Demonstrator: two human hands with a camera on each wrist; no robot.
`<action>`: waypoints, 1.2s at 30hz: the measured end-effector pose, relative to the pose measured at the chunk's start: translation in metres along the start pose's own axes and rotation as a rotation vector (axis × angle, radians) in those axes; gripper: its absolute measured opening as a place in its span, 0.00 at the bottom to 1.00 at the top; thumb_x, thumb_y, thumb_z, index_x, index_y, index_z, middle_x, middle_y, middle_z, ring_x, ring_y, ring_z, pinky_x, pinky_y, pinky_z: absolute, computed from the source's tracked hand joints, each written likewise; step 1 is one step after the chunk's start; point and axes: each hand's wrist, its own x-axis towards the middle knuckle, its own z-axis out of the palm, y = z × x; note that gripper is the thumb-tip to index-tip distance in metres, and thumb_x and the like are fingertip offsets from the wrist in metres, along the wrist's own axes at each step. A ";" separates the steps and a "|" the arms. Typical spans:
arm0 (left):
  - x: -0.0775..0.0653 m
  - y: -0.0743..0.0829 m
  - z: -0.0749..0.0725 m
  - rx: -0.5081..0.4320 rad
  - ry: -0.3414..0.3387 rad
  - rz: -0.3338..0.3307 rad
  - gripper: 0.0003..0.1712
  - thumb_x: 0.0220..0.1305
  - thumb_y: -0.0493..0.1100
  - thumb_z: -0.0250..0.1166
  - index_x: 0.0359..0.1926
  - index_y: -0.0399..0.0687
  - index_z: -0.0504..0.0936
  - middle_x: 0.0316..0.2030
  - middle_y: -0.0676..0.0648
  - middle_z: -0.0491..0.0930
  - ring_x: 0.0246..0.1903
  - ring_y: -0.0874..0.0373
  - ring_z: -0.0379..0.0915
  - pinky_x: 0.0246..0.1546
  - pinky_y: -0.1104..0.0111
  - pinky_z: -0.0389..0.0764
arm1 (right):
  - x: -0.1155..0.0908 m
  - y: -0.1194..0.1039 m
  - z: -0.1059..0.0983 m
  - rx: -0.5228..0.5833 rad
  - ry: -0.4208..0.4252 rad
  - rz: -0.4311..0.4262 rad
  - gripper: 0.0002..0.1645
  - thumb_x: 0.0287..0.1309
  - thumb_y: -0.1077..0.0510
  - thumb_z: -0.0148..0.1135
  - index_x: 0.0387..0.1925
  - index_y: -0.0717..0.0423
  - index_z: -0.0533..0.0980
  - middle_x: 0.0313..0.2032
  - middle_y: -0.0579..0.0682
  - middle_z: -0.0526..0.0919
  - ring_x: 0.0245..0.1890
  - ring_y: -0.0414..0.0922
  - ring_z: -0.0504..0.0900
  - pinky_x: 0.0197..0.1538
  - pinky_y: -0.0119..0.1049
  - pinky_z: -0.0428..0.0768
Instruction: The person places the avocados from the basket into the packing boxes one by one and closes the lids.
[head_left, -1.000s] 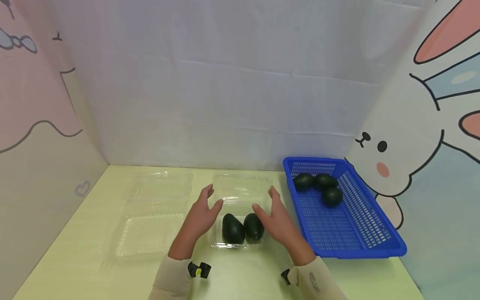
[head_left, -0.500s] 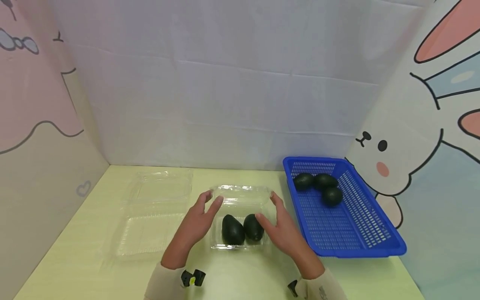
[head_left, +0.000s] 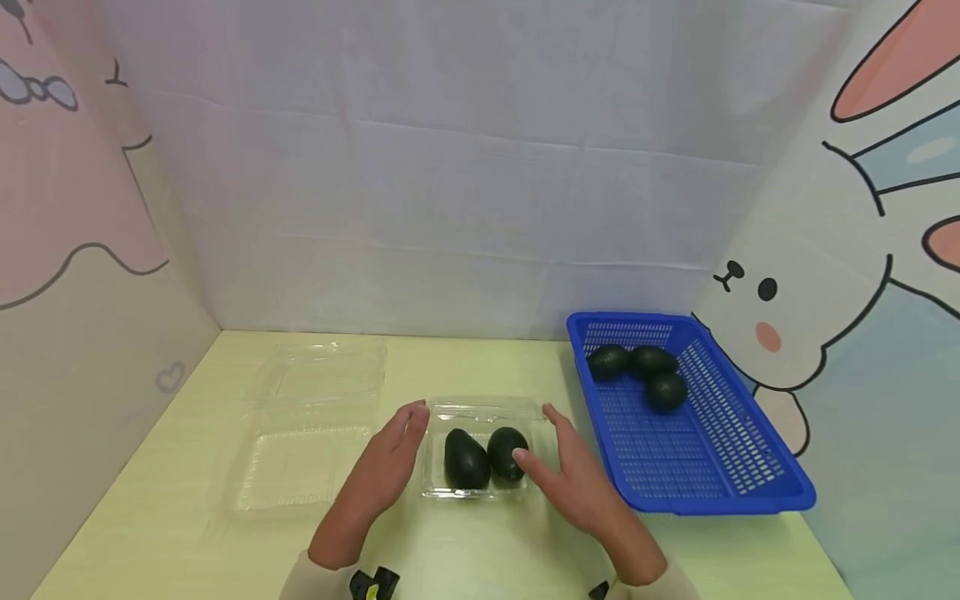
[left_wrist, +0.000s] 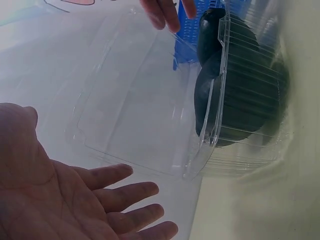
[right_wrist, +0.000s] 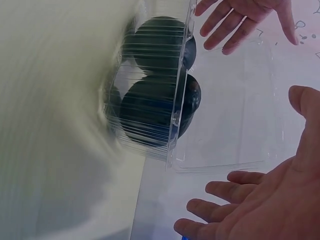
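Observation:
Two dark green avocados [head_left: 466, 460] lie side by side in a clear plastic clamshell box [head_left: 438, 493] in the middle of the table. Its hinged lid [left_wrist: 135, 100] stands raised at the back, upright over the base. The left hand [head_left: 384, 465] is at the lid's left side, with fingers extended and fingertips right by its edge. Opposite it, the right hand [head_left: 576, 482] has its fingers along the lid's right side, and its thumb overlaps the right avocado [head_left: 506, 450] in the head view. In both wrist views the fingers are straight and apart, with nothing gripped.
A blue plastic basket [head_left: 720, 492] with three avocados [head_left: 664, 392] stands at the right. To the left lies another clear clamshell box [head_left: 300, 467], opened flat. A white cloth wall [head_left: 465, 208] rises behind the table.
The lid has swung up from lying back on the table to standing over the base. Both hands have drawn nearer to the body alongside it. The avocados have stayed put.

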 end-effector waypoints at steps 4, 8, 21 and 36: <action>-0.006 -0.002 0.001 -0.012 0.006 0.031 0.41 0.82 0.65 0.40 0.76 0.35 0.63 0.74 0.37 0.65 0.75 0.39 0.56 0.72 0.42 0.56 | -0.007 0.003 0.000 -0.024 -0.006 -0.018 0.51 0.72 0.36 0.58 0.82 0.57 0.50 0.80 0.59 0.51 0.79 0.59 0.51 0.74 0.64 0.52; -0.011 -0.005 0.002 -0.032 0.003 0.052 0.40 0.83 0.62 0.41 0.75 0.33 0.64 0.74 0.37 0.64 0.76 0.40 0.53 0.73 0.42 0.53 | -0.014 0.006 0.000 -0.057 -0.007 -0.026 0.48 0.73 0.36 0.56 0.82 0.54 0.52 0.81 0.58 0.48 0.79 0.61 0.49 0.72 0.69 0.52; -0.026 -0.012 0.009 0.023 -0.008 -0.011 0.41 0.80 0.65 0.45 0.77 0.38 0.63 0.75 0.37 0.62 0.76 0.38 0.51 0.73 0.41 0.52 | -0.029 0.013 0.009 -0.072 -0.040 0.027 0.49 0.73 0.35 0.56 0.83 0.49 0.49 0.81 0.54 0.47 0.79 0.61 0.48 0.71 0.70 0.52; -0.040 -0.019 0.027 0.030 -0.042 -0.075 0.47 0.78 0.67 0.49 0.80 0.39 0.55 0.79 0.35 0.52 0.78 0.37 0.44 0.72 0.38 0.50 | -0.035 0.025 0.021 -0.051 -0.090 0.069 0.52 0.72 0.33 0.56 0.83 0.53 0.49 0.81 0.58 0.48 0.79 0.61 0.48 0.73 0.68 0.51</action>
